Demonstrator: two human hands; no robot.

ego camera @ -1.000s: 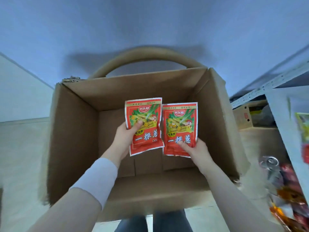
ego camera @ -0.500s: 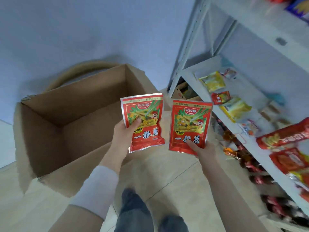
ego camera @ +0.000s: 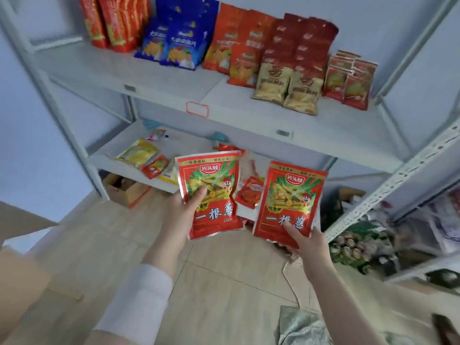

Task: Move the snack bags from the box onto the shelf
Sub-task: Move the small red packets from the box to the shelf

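While a white metal shelf unit (ego camera: 249, 113) fills the upper part of the view, two red snack bags are held up in front of it, one in each bare hand. The left snack bag (ego camera: 211, 192) is gripped by the left hand (ego camera: 183, 212), with the thumb pressed across its front and the other fingers hidden behind it. The right snack bag (ego camera: 288, 202) is clamped by the right hand (ego camera: 310, 241) at its lower edge, thumb on the front. Both bags are upright, side by side and slightly apart, seen against the lower shelf (ego camera: 129, 150), where a yellow packet (ego camera: 138, 154) and small red packets (ego camera: 155, 166) are scattered. On the upper shelf, rows of standing bags are seen: blue bags (ego camera: 174, 43), orange-red bags (ego camera: 239, 51) and tan bags (ego camera: 286, 88). A white cuff (ego camera: 139, 300) is worn on the left forearm. The corner of a cardboard box (ego camera: 20, 275) is visible at the left edge, over a pale tiled floor (ego camera: 224, 282)
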